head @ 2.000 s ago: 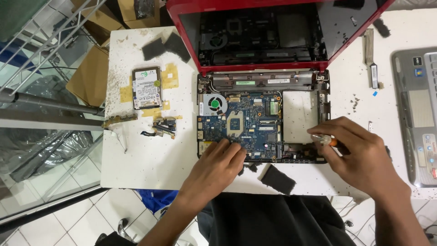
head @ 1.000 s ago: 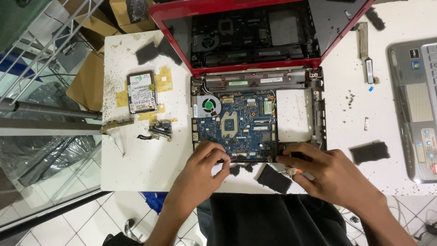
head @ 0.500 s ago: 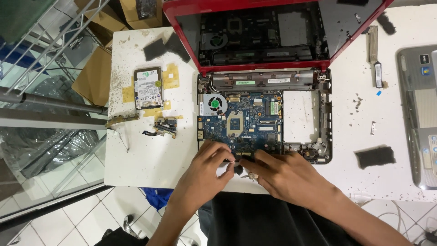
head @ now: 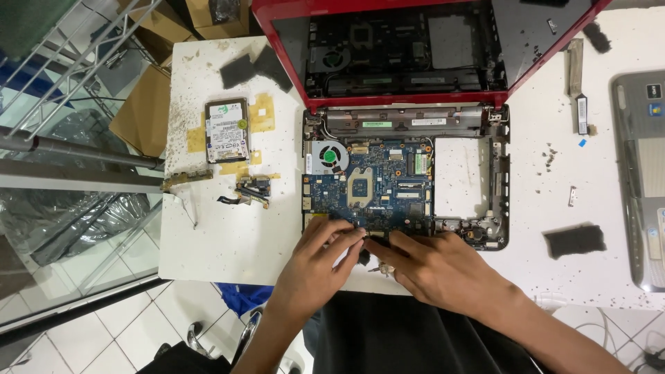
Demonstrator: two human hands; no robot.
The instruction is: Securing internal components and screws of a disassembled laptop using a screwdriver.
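Opened red laptop base (head: 405, 183) exposing its blue motherboard (head: 374, 183) and round fan (head: 327, 157); left hand (head: 322, 253) and right hand (head: 433, 266) press curled fingertips on the board's near edge, gripping nothing discernible.

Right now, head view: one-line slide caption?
Both hands, left and right, meet at the near edge of a blue motherboard in an opened red laptop.

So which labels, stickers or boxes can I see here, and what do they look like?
Hard drive: left on the white table, pale label covering its top.
Sticker strips: small, white and green, along the hinge bar.
Cardboard boxes: brown, off the table's left edge.
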